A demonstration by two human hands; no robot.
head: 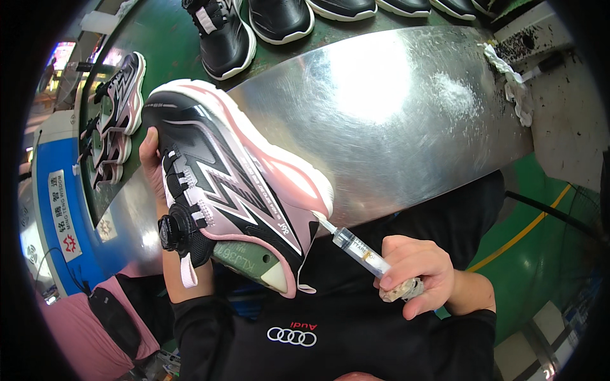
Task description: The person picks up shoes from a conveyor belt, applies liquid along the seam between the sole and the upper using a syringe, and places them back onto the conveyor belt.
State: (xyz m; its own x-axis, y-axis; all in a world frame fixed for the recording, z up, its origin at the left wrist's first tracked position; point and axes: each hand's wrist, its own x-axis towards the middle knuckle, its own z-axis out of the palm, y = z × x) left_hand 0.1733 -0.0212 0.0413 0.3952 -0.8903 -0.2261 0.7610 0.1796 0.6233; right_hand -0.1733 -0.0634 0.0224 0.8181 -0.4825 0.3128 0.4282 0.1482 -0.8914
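Note:
A black, pink and white sneaker (pixel 233 176) hangs tilted before me, its toe to the upper left. Behind its front, my left hand (pixel 151 159) grips it; the thumb shows and the other fingers are hidden. A green shoe last (pixel 248 262) fills the shoe's collar, and a black dial (pixel 171 231) sits at the tongue. In my right hand (pixel 419 271) is a clear plastic syringe (pixel 364 252) with wrapped material at its rear end. The syringe tip meets the heel where the upper joins the sole; actual contact is hard to tell.
Beneath lies a shiny metal sheet (pixel 381 157) with white residue (pixel 455 97) on it. Black sneakers (pixel 281 19) line the green bench's far side. More pink-black sneakers (pixel 121 105) stand at left. A crumpled white tissue (pixel 512 85) lies at right, beside a stained panel (pixel 562 109).

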